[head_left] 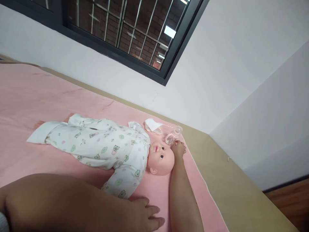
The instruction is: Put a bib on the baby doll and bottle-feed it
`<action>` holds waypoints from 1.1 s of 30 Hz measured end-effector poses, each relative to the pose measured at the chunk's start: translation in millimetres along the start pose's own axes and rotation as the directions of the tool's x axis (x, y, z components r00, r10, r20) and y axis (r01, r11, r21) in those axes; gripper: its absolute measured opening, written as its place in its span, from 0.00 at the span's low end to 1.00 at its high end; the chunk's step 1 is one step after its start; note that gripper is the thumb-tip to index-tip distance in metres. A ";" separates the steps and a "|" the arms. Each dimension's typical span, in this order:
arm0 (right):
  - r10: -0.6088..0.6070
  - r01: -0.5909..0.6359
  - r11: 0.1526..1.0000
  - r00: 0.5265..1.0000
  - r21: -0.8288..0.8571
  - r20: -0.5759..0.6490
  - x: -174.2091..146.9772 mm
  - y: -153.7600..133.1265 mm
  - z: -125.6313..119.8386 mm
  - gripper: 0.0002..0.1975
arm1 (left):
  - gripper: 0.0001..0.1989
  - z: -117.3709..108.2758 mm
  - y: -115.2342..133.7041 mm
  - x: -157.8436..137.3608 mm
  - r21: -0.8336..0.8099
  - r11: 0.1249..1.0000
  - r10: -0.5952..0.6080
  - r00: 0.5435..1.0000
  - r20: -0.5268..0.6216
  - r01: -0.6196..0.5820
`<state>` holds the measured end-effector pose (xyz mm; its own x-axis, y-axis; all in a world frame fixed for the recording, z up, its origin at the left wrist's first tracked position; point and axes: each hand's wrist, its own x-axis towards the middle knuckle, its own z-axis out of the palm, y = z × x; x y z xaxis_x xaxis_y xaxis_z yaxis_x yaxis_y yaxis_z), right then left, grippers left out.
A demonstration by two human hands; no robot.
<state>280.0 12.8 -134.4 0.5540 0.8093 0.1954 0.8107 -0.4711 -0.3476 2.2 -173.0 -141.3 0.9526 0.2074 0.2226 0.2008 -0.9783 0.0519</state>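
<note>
A baby doll (113, 149) in a white printed sleepsuit lies on its back on a pink blanket (36, 96), head toward the right. My right hand (178, 148) reaches past the doll's head and touches a clear baby bottle (173, 135) lying on the blanket. Its fingers curl at the bottle's near side; a grip is not visible. My left hand (147, 216) rests flat on the blanket near the doll's sleeve, fingers spread, holding nothing.
A folded white tissue or wipe (152, 125) lies just left of the bottle. The blanket covers a beige mattress (229, 187) set against a white wall under a barred window (125, 29). Wooden floor (292, 199) shows at the right.
</note>
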 end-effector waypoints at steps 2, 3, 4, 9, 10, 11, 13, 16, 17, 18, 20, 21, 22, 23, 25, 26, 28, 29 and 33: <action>-0.015 0.015 1.000 1.000 0.006 0.006 1.3 0.5 0.8 0.21 | 0.27 -6.8 2.4 -4.5 0.008 0.997 0.078 0.996 0.031 -0.078; -0.024 0.024 1.000 1.000 0.008 0.014 2.2 0.8 1.3 0.22 | 0.28 -10.6 4.8 -7.6 0.030 0.994 0.106 0.994 0.042 -0.107; -0.034 0.033 0.999 0.999 0.008 0.024 3.2 1.2 1.8 0.22 | 0.28 -14.1 8.2 -10.5 0.064 0.992 0.108 0.993 0.046 -0.111; -0.071 0.072 0.997 0.996 -0.012 0.059 6.9 2.9 3.7 0.19 | 0.25 -17.4 29.0 -9.0 0.212 0.977 0.027 0.998 0.061 -0.040; -0.075 0.076 0.997 0.995 -0.015 0.061 7.2 3.2 3.9 0.19 | 0.24 -14.9 30.6 -5.7 0.231 0.972 0.012 0.997 0.073 -0.029; -0.077 0.078 0.997 0.995 -0.017 0.060 7.2 3.4 4.1 0.19 | 0.24 -11.8 30.3 -2.3 0.235 0.972 0.011 0.997 0.082 -0.030; -0.082 0.083 0.996 0.995 -0.019 0.054 7.1 3.9 4.4 0.19 | 0.25 -5.4 25.1 2.5 0.204 0.978 0.029 0.996 0.088 -0.046; -0.089 0.089 0.996 0.996 -0.016 0.031 6.9 4.8 5.0 0.20 | 0.27 2.1 11.5 2.5 0.111 0.991 0.061 0.995 0.074 -0.069; -0.091 0.091 0.996 0.996 -0.014 0.026 7.0 5.1 5.2 0.21 | 0.28 3.9 7.4 1.3 0.042 0.996 0.071 0.995 0.068 -0.074; -0.093 0.093 0.996 0.995 -0.010 0.027 7.3 5.5 5.5 0.23 | 0.29 5.5 4.2 -0.1 -0.038 0.996 0.083 0.995 0.062 -0.081; -0.100 0.101 0.995 0.994 -0.005 0.039 8.1 6.0 6.1 0.23 | 0.30 8.3 0.6 -2.3 -0.174 0.981 0.097 0.994 0.057 -0.086; -0.106 0.106 0.994 0.993 -0.003 0.047 8.5 6.2 6.4 0.22 | 0.30 9.5 0.0 -2.8 -0.209 0.975 0.096 0.994 0.059 -0.082; -0.112 0.112 0.994 0.992 -0.003 0.053 8.9 6.4 6.8 0.21 | 0.30 10.5 -0.1 -3.0 -0.212 0.974 0.096 0.993 0.063 -0.080; -0.117 0.117 0.993 0.992 -0.002 0.053 9.2 6.5 7.1 0.20 | 0.29 11.4 0.1 -2.8 -0.203 0.975 0.101 0.993 0.063 -0.086; -0.122 0.122 0.992 0.992 -0.002 0.043 9.7 6.7 7.6 0.19 | 0.27 12.9 0.2 -2.3 -0.182 0.974 0.146 0.988 0.043 -0.136; -0.122 0.122 0.992 0.992 -0.001 0.034 9.7 6.8 7.9 0.20 | 0.27 13.4 -0.1 -2.3 -0.169 0.970 0.182 0.983 0.029 -0.174; -0.121 0.121 0.993 0.993 0.005 0.017 9.9 7.2 8.5 0.22 | 0.27 14.3 -1.2 -2.8 -0.136 0.963 0.233 0.973 0.000 -0.230; -0.120 0.120 0.993 0.993 0.009 0.013 10.0 7.4 8.8 0.23 | 0.28 14.5 -1.8 -3.3 -0.119 0.964 0.237 0.971 -0.013 -0.237; -0.126 0.126 0.992 0.992 0.020 0.027 11.1 8.0 9.7 0.22 | 0.26 12.1 -1.6 -3.7 -0.075 0.967 0.241 0.970 -0.042 -0.244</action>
<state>290.8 21.4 -143.9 0.4420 0.8714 0.2128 0.8699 -0.3586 -0.3386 1.1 -172.3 -154.0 0.9625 -0.0348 0.2690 -0.0554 -0.9961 0.0693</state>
